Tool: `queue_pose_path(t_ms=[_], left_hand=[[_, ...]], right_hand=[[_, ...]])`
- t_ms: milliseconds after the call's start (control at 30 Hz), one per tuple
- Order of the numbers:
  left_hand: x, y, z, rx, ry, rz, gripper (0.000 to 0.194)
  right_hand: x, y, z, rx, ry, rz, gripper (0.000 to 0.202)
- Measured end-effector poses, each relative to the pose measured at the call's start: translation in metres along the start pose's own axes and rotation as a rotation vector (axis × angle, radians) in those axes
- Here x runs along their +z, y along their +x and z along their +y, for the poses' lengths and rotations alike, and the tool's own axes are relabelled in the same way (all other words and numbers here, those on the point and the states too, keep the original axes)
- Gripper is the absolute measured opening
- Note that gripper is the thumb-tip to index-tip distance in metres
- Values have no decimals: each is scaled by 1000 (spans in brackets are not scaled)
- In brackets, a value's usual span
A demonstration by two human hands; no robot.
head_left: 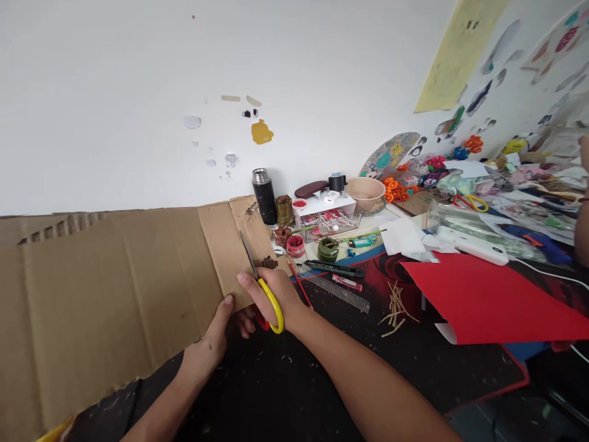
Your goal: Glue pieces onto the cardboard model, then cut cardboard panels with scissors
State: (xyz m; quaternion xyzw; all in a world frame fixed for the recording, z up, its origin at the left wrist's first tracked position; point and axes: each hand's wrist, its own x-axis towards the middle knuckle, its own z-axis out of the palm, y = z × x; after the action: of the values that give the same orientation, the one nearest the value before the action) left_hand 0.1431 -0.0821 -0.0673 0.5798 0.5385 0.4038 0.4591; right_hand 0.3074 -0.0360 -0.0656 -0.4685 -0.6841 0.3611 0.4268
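Note:
A large sheet of brown cardboard (105,288) fills the left side, its creases running roughly up and down. My left hand (218,325) grips its lower edge near the right end, thumb on top and the other fingers partly hidden beneath. My right hand (276,291) is closed on scissors (275,310) with yellow and red handles. The dark blade lies across the cardboard near its right end, pointing up and slightly left; the other blade is hidden.
Behind the cardboard's right end stand a black thermos (264,196) and paint jars (328,248). A cutter (335,269), a ruler (340,294), twigs (394,310) and a red sheet (488,301) lie to the right. Part of another person's arm (582,227) shows at the right edge.

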Motion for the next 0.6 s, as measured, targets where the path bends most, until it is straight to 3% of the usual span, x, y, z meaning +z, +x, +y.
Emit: queue_pose_path(t_ms=[267, 467, 600], left_hand=[[-4, 3, -3, -11, -84, -55, 62], [-15, 4, 2, 3, 111, -104, 68], [-18, 6, 1, 3, 59, -136, 71]], right_hand=[[-3, 2, -4, 80, 24, -64, 51], [-2, 2, -1, 31, -100, -40, 51], [-1, 3, 1, 44, -97, -53, 52]])
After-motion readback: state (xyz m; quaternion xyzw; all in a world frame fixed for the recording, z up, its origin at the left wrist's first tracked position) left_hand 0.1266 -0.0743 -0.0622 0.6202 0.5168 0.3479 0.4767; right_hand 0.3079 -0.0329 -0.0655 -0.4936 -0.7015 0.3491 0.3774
